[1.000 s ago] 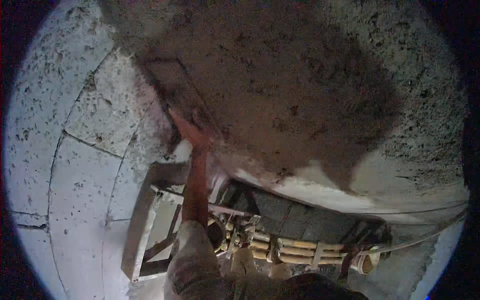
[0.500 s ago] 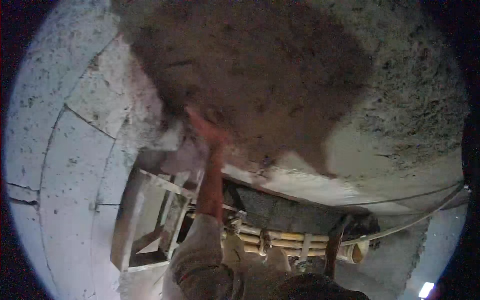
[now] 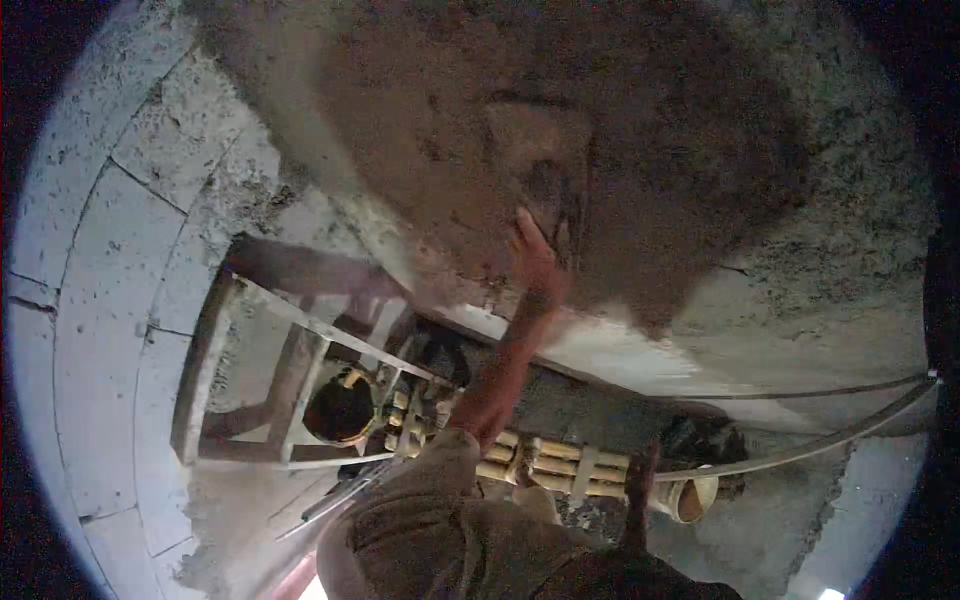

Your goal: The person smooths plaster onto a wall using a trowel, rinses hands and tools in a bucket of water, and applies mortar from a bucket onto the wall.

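My left hand (image 3: 540,262) is raised against a wall covered with wet brown plaster (image 3: 680,160). Its fingers are closed round the near end of a flat rectangular plastering float (image 3: 540,130), which lies against the plaster and is nearly the same colour. The bare left forearm rises from a grey-brown sleeve. On the right, a dark, shadowed shape looks like my right forearm and hand (image 3: 643,490), hanging low beside the bamboo poles; its fingers cannot be made out.
Below the wall at left stands a pale open frame (image 3: 315,330), with a dark bucket (image 3: 340,408) showing through it. Tied bamboo poles (image 3: 560,462) run across underneath. A round-mouthed pale container (image 3: 693,497) sits at their right end. A long pale pole or cable (image 3: 830,448) slants at right.
My left hand has moved right along the plaster, and the float now shows plainly. The view has shifted, bringing the bucket and more of the pale frame into sight.
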The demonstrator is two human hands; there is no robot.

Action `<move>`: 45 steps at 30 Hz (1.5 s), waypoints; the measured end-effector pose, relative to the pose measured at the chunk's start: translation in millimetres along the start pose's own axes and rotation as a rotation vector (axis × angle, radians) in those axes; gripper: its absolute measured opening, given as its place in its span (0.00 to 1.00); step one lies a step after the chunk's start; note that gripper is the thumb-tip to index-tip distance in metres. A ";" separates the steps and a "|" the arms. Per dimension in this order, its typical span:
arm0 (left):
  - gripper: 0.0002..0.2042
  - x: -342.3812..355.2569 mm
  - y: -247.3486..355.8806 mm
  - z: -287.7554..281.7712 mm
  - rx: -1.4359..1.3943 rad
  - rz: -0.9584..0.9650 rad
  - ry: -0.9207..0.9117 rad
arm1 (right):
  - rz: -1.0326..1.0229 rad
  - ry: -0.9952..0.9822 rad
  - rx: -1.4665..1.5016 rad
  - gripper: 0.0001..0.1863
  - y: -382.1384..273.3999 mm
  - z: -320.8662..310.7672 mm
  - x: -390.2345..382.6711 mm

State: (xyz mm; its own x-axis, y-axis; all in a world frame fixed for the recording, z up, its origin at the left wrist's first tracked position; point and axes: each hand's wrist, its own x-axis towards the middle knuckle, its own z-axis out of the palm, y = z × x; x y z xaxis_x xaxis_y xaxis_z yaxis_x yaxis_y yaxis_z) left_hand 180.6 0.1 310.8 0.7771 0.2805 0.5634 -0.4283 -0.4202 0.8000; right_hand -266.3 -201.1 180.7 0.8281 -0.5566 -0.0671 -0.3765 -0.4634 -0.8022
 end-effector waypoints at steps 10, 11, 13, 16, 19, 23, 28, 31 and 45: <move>0.36 -177.4 121.2 -32.2 -0.104 -0.237 -0.133 | -0.198 -0.112 -0.377 0.36 -68.5 -82.5 -11.8; 0.36 -189.3 118.5 -45.4 -0.100 -0.390 -0.160 | -0.330 -0.142 -0.426 0.38 -112.9 -78.0 -4.3; 0.36 -217.3 106.3 -55.9 -0.377 -0.584 -0.148 | -0.552 -0.185 -0.406 0.39 -163.7 -72.7 9.9; 0.37 -271.1 38.2 -87.4 -0.698 -0.704 -0.092 | -0.768 -0.406 -0.524 0.40 -241.5 -39.8 14.3; 0.36 -273.8 3.8 -124.5 -0.831 -0.751 -0.055 | -1.017 -0.457 -0.566 0.39 -283.3 -14.8 13.4; 0.35 -239.1 30.4 -155.6 -1.041 -0.874 0.175 | -0.935 -0.518 -0.559 0.37 -306.1 -23.7 28.7; 0.33 -181.2 14.4 -215.4 -1.057 -1.012 0.274 | -0.933 0.565 -0.439 0.34 -365.6 -206.5 116.1; 0.31 -168.0 -31.6 -236.5 -1.074 -0.965 0.464 | -0.951 1.065 -0.674 0.31 -406.7 -321.2 121.8; 0.23 -302.2 -41.8 -275.5 -0.406 -0.705 0.391 | -1.093 1.472 -0.625 0.32 -324.9 -492.4 315.1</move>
State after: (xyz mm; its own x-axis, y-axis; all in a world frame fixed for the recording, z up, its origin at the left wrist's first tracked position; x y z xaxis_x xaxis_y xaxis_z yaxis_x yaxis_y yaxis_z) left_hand -163.4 170.6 164.0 0.7404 0.6623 -0.1144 -0.0998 0.2768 0.9557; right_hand -87.7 -565.4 712.3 -0.0474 0.2002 0.9786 -0.3671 -0.9146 0.1693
